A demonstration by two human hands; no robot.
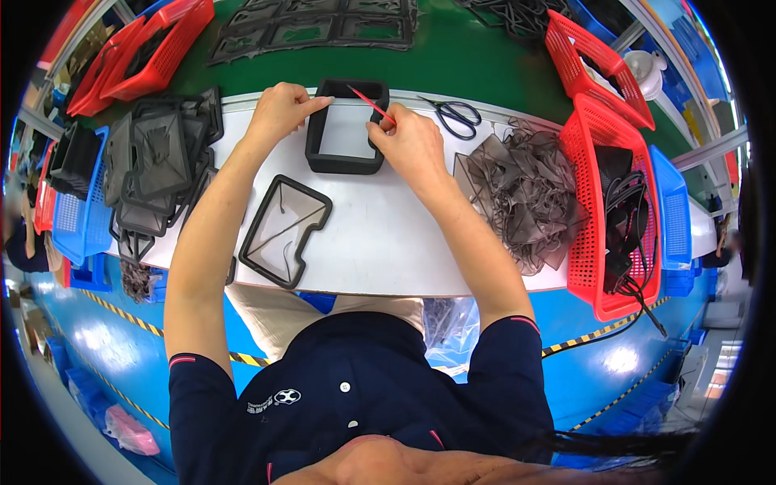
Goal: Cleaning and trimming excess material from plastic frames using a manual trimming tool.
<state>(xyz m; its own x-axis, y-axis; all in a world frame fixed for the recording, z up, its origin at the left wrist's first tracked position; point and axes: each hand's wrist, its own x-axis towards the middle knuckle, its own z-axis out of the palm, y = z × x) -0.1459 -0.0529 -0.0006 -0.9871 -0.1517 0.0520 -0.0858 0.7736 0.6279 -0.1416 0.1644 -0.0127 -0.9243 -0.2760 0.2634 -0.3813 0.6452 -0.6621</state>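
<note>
Left hand (280,115): one; at one black frame (346,166), upper centre; grip unclear;
Right hand (414,144): one; pinching one red stick (368,101);
Scissors (443,108): one;

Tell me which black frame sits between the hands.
The thick-walled black frame, between left hand and right hand; a flat mesh frame lies below in view, a frame pile farther left.

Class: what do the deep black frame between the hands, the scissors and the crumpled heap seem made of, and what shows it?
Black frame: matte foam or rubber perhaps, from its thick, dull walls.
Scissors: probably metal, from the slim pointed blades; smooth dark handles, plastic or coated metal.
Crumpled heap: likely thin mesh fabric, sheer and sharply creased.
</note>
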